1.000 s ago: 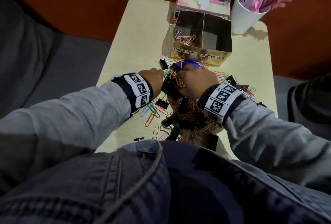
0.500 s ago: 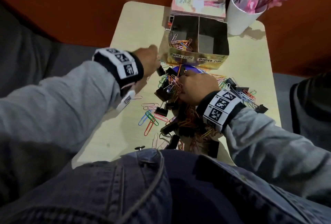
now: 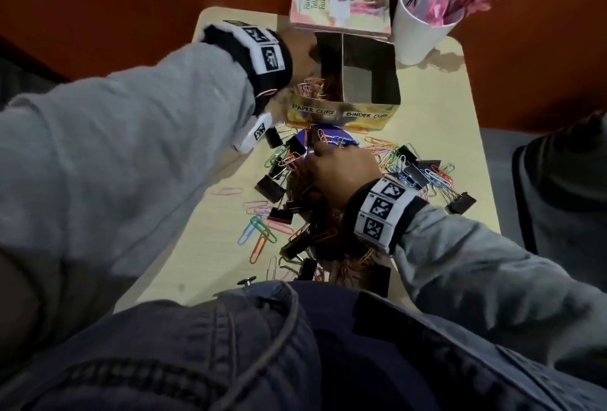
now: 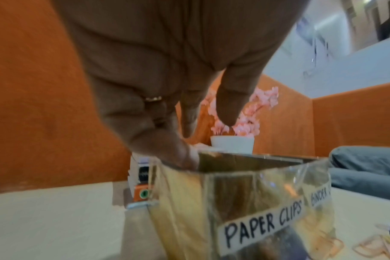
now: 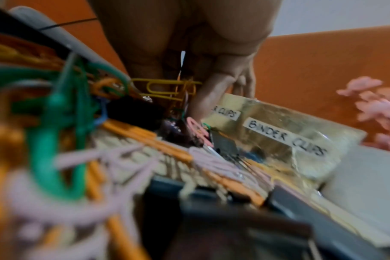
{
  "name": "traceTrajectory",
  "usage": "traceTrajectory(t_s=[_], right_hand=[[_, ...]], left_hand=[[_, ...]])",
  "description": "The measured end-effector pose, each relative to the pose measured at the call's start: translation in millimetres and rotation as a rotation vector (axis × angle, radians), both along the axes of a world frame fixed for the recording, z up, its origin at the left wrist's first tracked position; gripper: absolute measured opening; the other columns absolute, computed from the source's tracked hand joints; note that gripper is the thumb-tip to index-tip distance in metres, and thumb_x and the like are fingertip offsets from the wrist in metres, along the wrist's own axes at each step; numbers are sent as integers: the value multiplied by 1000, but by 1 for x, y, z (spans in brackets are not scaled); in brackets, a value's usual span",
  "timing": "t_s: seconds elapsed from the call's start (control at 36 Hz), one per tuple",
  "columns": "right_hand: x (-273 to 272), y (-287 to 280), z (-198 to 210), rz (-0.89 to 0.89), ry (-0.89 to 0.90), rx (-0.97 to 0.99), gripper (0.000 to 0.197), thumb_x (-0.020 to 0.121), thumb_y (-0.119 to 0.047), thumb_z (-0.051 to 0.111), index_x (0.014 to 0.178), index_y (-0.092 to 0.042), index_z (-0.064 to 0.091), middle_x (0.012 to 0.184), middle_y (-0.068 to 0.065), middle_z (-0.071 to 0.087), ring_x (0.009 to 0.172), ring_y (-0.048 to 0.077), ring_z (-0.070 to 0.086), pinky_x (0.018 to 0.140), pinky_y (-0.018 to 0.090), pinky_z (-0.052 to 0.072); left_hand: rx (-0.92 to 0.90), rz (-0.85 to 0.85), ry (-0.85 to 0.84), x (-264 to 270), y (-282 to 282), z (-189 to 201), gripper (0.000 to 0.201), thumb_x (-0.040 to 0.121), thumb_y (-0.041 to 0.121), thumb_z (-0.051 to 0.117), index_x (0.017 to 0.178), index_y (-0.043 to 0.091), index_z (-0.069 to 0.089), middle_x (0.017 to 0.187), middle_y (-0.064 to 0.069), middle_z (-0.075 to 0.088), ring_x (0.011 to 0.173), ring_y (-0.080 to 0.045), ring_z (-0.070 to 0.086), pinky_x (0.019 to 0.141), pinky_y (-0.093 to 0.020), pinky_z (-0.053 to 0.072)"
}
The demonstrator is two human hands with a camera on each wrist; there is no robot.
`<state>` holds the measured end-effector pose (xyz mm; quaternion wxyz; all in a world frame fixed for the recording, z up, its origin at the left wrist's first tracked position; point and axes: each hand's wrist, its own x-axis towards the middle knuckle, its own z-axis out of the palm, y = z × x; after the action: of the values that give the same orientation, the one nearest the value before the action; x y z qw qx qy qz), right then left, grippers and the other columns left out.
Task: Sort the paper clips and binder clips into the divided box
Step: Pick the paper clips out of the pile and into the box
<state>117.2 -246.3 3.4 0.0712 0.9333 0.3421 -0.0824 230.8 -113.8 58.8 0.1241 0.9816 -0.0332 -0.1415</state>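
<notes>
My left hand (image 4: pixel 167 73), fingers loose and empty, hangs over the divided box (image 3: pixel 341 113) at 12 o'clock, my right hand (image 3: pixel 341 174) pinching light, slippery, tangle-prone paper clips (image 5: pixel 165 88) from the bench (image 3: pixel 427 134) pile by their loops.

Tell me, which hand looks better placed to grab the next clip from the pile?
The right hand, probably. It already rests on the heap of clips, fingers among the paper clips. The left hand is away at the divided box, over its paper clips side.
</notes>
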Motion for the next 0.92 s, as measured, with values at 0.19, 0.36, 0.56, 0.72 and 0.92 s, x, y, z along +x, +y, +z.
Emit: traceTrajectory(t_s=[0.19,0.36,0.56,0.72,0.92], right_hand=[[21,-20,5,-330,155,264,11,89,-30,59,96,-27,67,101,-2,68,89,22,62,71,26,44],[22,-36,18,-500,269,707,9,82,-13,69,83,-22,70,79,-8,66,67,8,59,60,19,42],[45,-35,45,-500,373,1040,26,80,-2,70,70,-24,64,58,-11,66,53,0,59,51,18,51],[83,-11,74,-439,234,1014,17,82,-1,64,76,-17,64,72,-5,63,59,6,59,53,21,53],[133,18,62,-449,74,744,12,87,-11,60,92,-15,70,93,0,70,83,12,65,70,21,54]], left_hand=[[-51,53,61,-64,60,4,47,90,35,57,132,15,48,126,-9,59,113,-28,53,94,-36,42],[154,8,331,-145,75,-34,75,64,58,73,123,18,49,118,-9,50,100,-32,57,83,-35,48],[125,-43,273,-197,48,-48,97,54,59,78,131,20,32,122,1,31,85,-21,53,75,-33,49],[-7,-52,223,-188,35,-56,63,82,25,69,135,20,35,125,-5,36,91,-29,58,72,-30,43],[-36,-60,193,-180,34,-61,46,87,8,59,129,18,41,121,-9,40,90,-33,57,73,-32,44]])
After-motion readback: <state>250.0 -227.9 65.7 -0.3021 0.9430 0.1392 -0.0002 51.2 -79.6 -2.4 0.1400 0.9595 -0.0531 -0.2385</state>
